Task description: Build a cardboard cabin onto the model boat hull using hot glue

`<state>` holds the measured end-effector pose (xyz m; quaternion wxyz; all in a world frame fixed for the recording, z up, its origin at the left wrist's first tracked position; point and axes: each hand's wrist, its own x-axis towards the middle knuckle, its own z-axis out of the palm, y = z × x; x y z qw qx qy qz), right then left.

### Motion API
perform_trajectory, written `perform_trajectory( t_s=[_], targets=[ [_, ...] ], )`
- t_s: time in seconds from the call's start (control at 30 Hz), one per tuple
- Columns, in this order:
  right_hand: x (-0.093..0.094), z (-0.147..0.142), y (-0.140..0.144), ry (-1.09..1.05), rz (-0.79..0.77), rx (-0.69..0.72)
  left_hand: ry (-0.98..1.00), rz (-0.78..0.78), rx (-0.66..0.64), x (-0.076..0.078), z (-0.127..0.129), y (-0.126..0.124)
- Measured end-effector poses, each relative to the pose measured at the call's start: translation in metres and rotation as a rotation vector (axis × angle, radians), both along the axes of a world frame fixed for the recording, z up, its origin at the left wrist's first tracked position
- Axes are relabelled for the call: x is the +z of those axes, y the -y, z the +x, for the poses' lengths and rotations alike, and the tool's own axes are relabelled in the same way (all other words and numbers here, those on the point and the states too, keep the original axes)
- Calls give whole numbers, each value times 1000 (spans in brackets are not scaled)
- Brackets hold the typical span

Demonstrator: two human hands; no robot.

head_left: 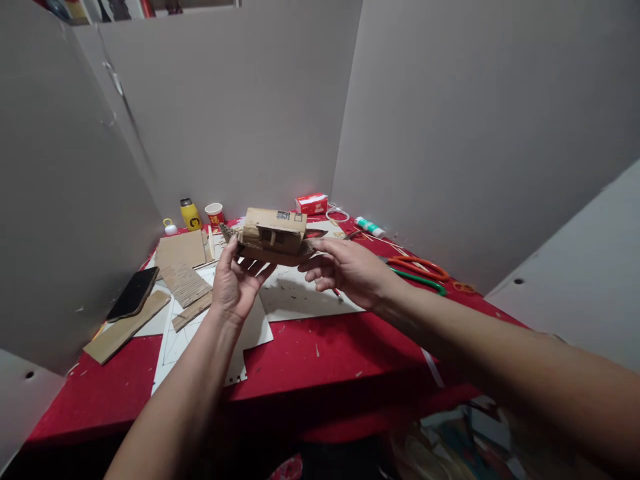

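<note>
A small cardboard model boat (274,235) with a curved roof and pointed ends is held up above the table. My left hand (240,280) supports it from below at its left end, thumb against the side and fingers underneath. At the right end, my right hand (340,267) has its thumb and fingers closed around the boat's tip. Below lie white paper sheets (295,300) with small scraps scattered on them. A pen-like red and dark tool (339,294) lies partly behind my right hand.
A red-covered table (320,360) stands against grey walls. On the left are cardboard pieces (181,250) and a black phone-like slab (133,293). Behind stand a yellow bottle (190,215), a paper cup (215,213) and a red box (311,203). Scissors with orange and green handles (425,268) lie right.
</note>
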<state>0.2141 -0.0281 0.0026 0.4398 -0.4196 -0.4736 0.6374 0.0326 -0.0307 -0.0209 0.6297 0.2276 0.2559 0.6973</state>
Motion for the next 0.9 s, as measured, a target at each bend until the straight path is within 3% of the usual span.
perform_trajectory(
  t_s=[0.2,0.33,0.4,0.47,0.53,0.7,0.77,0.9],
  targets=[
    [-21,9,-20,156,-22,13,-353,-156,15,-19,-22,12],
    [-38,16,-32,269,-64,33,-471,-182,249,-30,-41,21],
    [-44,18,-37,317,-74,58,-602,-75,385,-28,-42,28],
    [-48,19,-42,353,-72,77,-810,78,442,-23,-35,34],
    [-51,19,-47,374,-62,83,-991,190,392,-16,-24,37],
    [-53,26,-53,387,-46,44,-1130,306,137,-13,-3,18],
    [-50,32,-47,375,-25,-29,-1333,488,136,-18,-3,4],
    [-42,40,-10,296,133,-251,-1851,1046,293,-28,-8,-12]
  ],
)
